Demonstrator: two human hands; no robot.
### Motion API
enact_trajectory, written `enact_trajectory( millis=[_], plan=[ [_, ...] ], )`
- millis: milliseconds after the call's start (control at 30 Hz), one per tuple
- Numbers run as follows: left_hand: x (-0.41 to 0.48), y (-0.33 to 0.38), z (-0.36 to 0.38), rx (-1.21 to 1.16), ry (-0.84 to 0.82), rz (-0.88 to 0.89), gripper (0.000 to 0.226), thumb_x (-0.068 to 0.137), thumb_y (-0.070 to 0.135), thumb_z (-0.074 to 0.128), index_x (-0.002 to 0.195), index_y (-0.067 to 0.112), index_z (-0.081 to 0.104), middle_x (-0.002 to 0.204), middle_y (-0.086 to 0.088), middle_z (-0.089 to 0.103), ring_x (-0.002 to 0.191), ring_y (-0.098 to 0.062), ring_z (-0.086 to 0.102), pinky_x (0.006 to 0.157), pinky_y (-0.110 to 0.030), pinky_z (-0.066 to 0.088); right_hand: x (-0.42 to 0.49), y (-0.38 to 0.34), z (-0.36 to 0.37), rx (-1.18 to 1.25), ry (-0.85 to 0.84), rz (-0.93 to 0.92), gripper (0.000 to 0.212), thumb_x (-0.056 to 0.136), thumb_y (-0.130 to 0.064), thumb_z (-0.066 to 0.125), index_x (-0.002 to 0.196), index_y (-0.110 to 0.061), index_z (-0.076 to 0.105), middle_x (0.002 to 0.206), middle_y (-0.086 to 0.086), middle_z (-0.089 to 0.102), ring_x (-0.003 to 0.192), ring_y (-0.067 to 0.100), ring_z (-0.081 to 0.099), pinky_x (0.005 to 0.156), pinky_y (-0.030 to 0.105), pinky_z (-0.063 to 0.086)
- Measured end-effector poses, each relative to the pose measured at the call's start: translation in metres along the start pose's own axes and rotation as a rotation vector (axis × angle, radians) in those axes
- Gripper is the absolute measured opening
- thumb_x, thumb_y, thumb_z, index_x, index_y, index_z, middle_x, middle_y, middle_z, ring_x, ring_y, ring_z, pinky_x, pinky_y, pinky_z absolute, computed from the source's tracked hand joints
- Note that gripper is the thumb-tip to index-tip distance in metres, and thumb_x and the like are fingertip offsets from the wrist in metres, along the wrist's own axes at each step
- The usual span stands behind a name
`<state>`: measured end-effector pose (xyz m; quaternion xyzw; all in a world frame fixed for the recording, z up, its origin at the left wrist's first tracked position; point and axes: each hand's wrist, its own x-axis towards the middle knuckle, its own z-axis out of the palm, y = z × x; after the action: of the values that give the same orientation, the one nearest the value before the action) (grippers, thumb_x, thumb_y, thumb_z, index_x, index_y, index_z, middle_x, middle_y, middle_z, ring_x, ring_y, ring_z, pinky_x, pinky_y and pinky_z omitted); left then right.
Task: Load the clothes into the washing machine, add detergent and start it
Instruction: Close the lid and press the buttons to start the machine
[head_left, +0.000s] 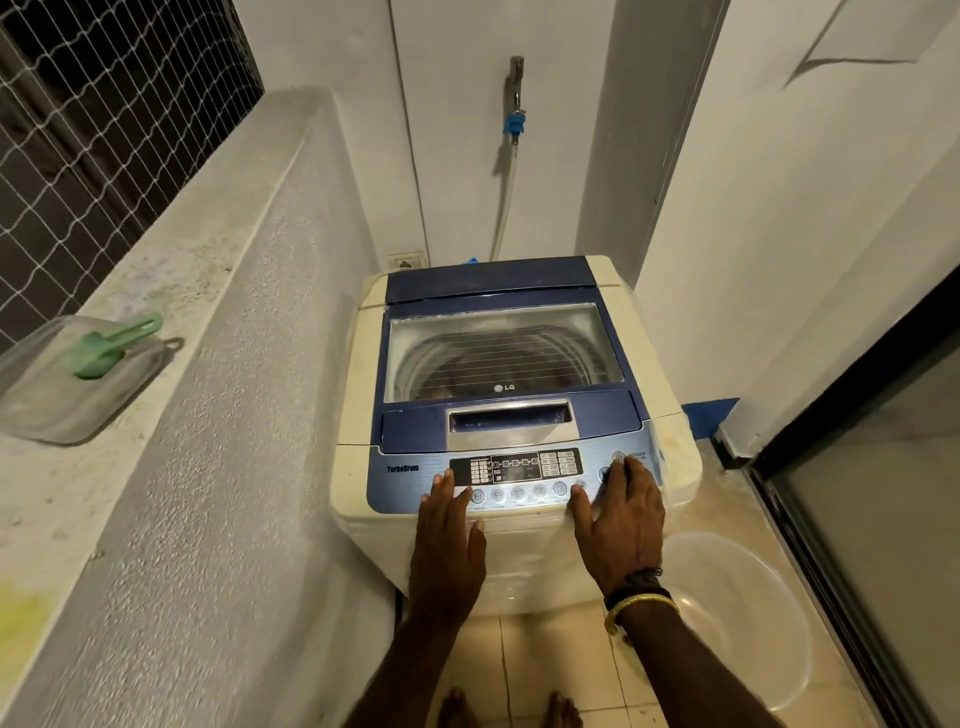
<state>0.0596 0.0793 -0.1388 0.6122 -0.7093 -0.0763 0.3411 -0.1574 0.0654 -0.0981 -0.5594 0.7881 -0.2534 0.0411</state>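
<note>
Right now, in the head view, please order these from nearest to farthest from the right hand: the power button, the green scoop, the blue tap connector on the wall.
From the right hand:
1. Power button, right end of the panel, at the fingertips.
2. Blue tap connector, on the back wall above the washer.
3. Green scoop, on the left ledge, in a clear container.

Tight spot I'm looking at: the washing machine (511, 395) sits wedged between a rough concrete ledge (218, 291) on the left and a white wall (779, 234) on the right, hardly any gap either side. Its lid (498, 348) is shut, with open air above it. Near right, a clear plastic tub (748, 623) takes up the floor beside a sliding door (883, 519).
</note>
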Motion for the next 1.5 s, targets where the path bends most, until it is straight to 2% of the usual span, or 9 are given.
enact_trajectory(
  millis=[200, 400, 500, 600, 733, 867, 1000, 1233, 1500],
  plan=[
    [-0.001, -0.001, 0.002, -0.032, 0.003, 0.025, 0.041, 0.088, 0.019, 0.066, 0.128, 0.015, 0.06, 0.156, -0.012, 0.041, 0.148, -0.026, 0.032, 0.12, -0.05, 0.028, 0.003, 0.0, 0.0, -0.03, 0.02, -0.021, 0.071, 0.088, -0.053, 0.042, 0.131, 0.002, 0.058, 0.135, 0.022, 0.056, 0.128, 0.038, 0.05, 0.106, 0.051, 0.045],
    [-0.001, -0.001, 0.0, -0.042, -0.005, 0.042, 0.039, 0.09, 0.026, 0.061, 0.128, 0.018, 0.059, 0.155, -0.012, 0.042, 0.148, -0.029, 0.033, 0.121, -0.052, 0.026, 0.004, 0.002, 0.0, -0.031, 0.009, -0.024, 0.068, 0.086, -0.051, 0.051, 0.131, 0.0, 0.056, 0.129, 0.02, 0.059, 0.123, 0.036, 0.053, 0.104, 0.05, 0.046],
    [0.0, -0.001, -0.002, -0.034, -0.016, 0.043, 0.039, 0.09, 0.027, 0.059, 0.128, 0.018, 0.06, 0.156, -0.012, 0.041, 0.149, -0.028, 0.031, 0.121, -0.052, 0.026, 0.009, 0.001, -0.003, -0.078, -0.019, -0.02, 0.065, 0.086, -0.059, 0.045, 0.121, -0.006, 0.058, 0.119, 0.014, 0.059, 0.112, 0.033, 0.054, 0.093, 0.048, 0.048],
    [0.0, 0.0, -0.002, -0.029, -0.025, 0.042, 0.039, 0.091, 0.028, 0.057, 0.129, 0.017, 0.06, 0.157, -0.012, 0.04, 0.15, -0.029, 0.03, 0.121, -0.052, 0.025, 0.013, -0.002, -0.009, -0.091, 0.011, -0.037, 0.046, 0.087, -0.053, 0.051, 0.102, -0.011, 0.059, 0.104, 0.01, 0.059, 0.096, 0.03, 0.055, 0.08, 0.043, 0.05],
    [-0.002, 0.0, -0.002, -0.029, -0.024, 0.043, 0.041, 0.092, 0.029, 0.055, 0.13, 0.016, 0.061, 0.157, -0.013, 0.04, 0.15, -0.03, 0.03, 0.121, -0.051, 0.025, 0.02, -0.004, -0.016, -0.07, 0.051, -0.041, 0.041, 0.086, -0.049, 0.042, 0.09, -0.012, 0.06, 0.096, 0.009, 0.06, 0.089, 0.029, 0.055, 0.075, 0.04, 0.048],
    [-0.001, 0.001, -0.002, -0.03, -0.029, 0.024, 0.041, 0.09, 0.03, 0.055, 0.129, 0.016, 0.062, 0.156, -0.013, 0.042, 0.148, -0.031, 0.033, 0.12, -0.052, 0.027, 0.016, -0.002, -0.015, -0.041, 0.049, -0.049, 0.043, 0.085, -0.052, 0.043, 0.095, -0.013, 0.059, 0.1, 0.008, 0.059, 0.093, 0.029, 0.055, 0.079, 0.041, 0.05],
    [-0.001, 0.002, -0.001, -0.015, -0.03, 0.018, 0.041, 0.087, 0.025, 0.062, 0.127, 0.016, 0.063, 0.155, -0.013, 0.042, 0.148, -0.031, 0.033, 0.12, -0.052, 0.026, 0.014, -0.001, -0.007, -0.062, 0.009, -0.015, 0.056, 0.084, -0.058, 0.043, 0.107, -0.01, 0.06, 0.108, 0.011, 0.058, 0.101, 0.031, 0.054, 0.087, 0.045, 0.05],
    [0.0, 0.003, 0.0, -0.008, -0.025, 0.005, 0.041, 0.085, 0.025, 0.063, 0.126, 0.019, 0.061, 0.154, -0.013, 0.044, 0.146, -0.032, 0.036, 0.119, -0.054, 0.028, 0.012, -0.007, -0.008, -0.065, -0.003, 0.017, 0.056, 0.085, -0.055, 0.051, 0.114, -0.008, 0.059, 0.113, 0.014, 0.059, 0.105, 0.032, 0.055, 0.09, 0.046, 0.05],
    [-0.002, -0.001, 0.005, -0.018, 0.009, 0.036, 0.04, 0.09, 0.03, 0.056, 0.128, 0.015, 0.062, 0.155, -0.013, 0.042, 0.148, -0.032, 0.033, 0.12, -0.054, 0.027, 0.011, -0.009, -0.008, -0.098, -0.021, 0.024, 0.066, 0.088, -0.061, 0.038, 0.121, -0.007, 0.059, 0.119, 0.015, 0.06, 0.11, 0.033, 0.055, 0.095, 0.047, 0.049]
  ],
)
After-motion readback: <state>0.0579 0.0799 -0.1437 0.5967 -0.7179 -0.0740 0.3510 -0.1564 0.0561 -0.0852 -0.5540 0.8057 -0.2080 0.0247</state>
